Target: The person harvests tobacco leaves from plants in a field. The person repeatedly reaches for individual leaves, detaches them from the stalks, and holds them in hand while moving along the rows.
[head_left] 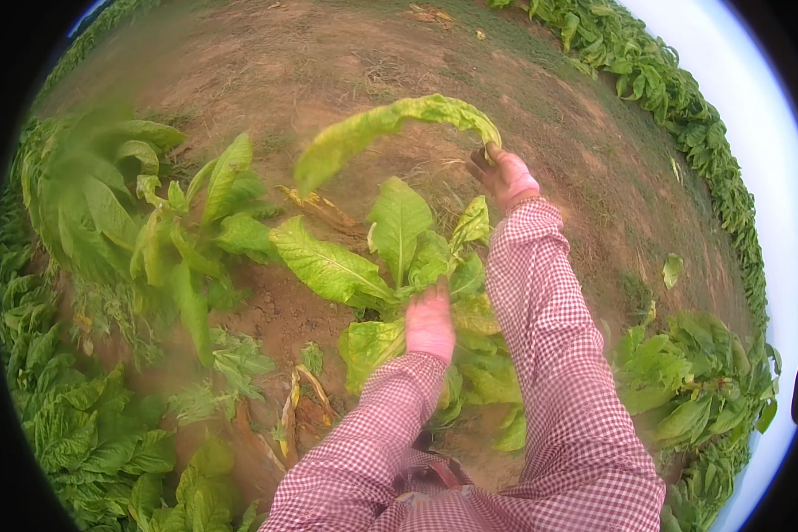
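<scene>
A long yellow-green tobacco leaf (399, 113) arches out to the left from my right hand (511, 176), whose fingers are closed on its stem end. That hand is raised beyond a low tobacco plant (399, 226) with broad, partly yellowed leaves. Down at the plant's middle is my left hand (430, 324), its fingers closed in among the leaf bases. Leaves partly hide those fingertips, and the stalk beneath them does not show. Both forearms wear red-and-white checked sleeves.
Another tobacco plant (182, 230) stands to the left, partly blurred. More plants (700, 381) grow at the right, and a dense row (71, 434) lines the lower left. Dry brown leaves (297, 408) lie on bare soil. A far row (683, 89) borders the field.
</scene>
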`<move>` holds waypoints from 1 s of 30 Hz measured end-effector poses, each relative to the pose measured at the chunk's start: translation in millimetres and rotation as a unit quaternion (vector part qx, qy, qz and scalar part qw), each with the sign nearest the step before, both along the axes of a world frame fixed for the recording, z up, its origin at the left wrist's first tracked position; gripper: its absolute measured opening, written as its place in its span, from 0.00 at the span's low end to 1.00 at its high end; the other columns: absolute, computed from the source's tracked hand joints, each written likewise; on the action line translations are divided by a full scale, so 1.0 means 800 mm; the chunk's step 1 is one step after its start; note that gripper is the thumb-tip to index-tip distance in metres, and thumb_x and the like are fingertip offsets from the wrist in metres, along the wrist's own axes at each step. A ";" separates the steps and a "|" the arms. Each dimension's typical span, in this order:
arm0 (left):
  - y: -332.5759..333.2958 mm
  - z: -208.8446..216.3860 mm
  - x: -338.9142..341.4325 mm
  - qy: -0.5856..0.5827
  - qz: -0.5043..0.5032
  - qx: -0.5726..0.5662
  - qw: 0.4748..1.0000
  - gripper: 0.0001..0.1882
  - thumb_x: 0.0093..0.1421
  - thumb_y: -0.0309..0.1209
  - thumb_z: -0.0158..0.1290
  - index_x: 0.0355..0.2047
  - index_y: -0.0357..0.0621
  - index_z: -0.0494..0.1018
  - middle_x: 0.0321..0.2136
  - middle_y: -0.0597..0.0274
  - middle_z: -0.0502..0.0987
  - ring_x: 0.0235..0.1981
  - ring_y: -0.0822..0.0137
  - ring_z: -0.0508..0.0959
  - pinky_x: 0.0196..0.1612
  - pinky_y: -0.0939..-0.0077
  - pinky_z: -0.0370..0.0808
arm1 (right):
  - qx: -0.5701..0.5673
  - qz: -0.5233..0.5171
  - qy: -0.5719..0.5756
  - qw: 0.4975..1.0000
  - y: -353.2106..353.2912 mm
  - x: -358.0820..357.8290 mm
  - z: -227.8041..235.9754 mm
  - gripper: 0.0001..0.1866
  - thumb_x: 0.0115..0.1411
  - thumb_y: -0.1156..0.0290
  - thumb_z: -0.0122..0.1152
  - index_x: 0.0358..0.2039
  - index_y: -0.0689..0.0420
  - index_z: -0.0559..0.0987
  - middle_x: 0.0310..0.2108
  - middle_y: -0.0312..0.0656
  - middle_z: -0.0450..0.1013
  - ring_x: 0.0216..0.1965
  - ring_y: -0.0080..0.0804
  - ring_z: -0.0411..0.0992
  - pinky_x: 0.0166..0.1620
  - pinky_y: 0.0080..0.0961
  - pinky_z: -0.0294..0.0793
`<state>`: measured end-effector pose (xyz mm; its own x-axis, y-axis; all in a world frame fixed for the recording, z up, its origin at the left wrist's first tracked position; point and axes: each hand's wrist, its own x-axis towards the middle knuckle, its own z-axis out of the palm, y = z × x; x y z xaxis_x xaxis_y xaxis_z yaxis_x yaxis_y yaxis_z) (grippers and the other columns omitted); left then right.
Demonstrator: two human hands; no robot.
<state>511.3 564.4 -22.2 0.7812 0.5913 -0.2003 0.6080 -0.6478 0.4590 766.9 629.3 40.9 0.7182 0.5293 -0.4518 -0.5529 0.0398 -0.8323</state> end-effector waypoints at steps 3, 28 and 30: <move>0.002 0.005 -0.004 0.003 0.006 0.013 1.000 0.30 0.53 0.16 0.44 0.58 0.37 0.54 0.46 0.49 0.70 0.46 0.58 0.72 0.54 0.65 0.67 | -0.242 0.094 -0.130 0.957 -0.009 -0.030 0.019 0.30 0.55 0.65 0.59 0.57 0.58 0.63 0.57 0.51 0.60 0.57 0.45 0.61 0.57 0.40 0.62; 0.010 -0.006 -0.001 -0.021 0.037 -0.060 0.997 0.30 0.53 0.15 0.45 0.58 0.43 0.58 0.53 0.47 0.65 0.54 0.56 0.67 0.58 0.70 0.65 | -0.495 0.299 -0.356 0.734 -0.226 -0.420 -0.116 0.34 0.55 0.58 0.50 0.59 0.59 0.55 0.20 0.44 0.74 0.24 0.41 0.74 0.32 0.33 0.70; 0.010 -0.009 -0.002 -0.040 0.014 -0.109 0.993 0.29 0.54 0.15 0.45 0.58 0.42 0.57 0.55 0.48 0.62 0.56 0.56 0.65 0.58 0.70 0.64 | -0.471 0.252 -0.362 0.764 -0.254 -0.412 -0.125 0.30 0.55 0.56 0.50 0.56 0.55 0.61 0.23 0.48 0.74 0.26 0.46 0.73 0.35 0.38 0.71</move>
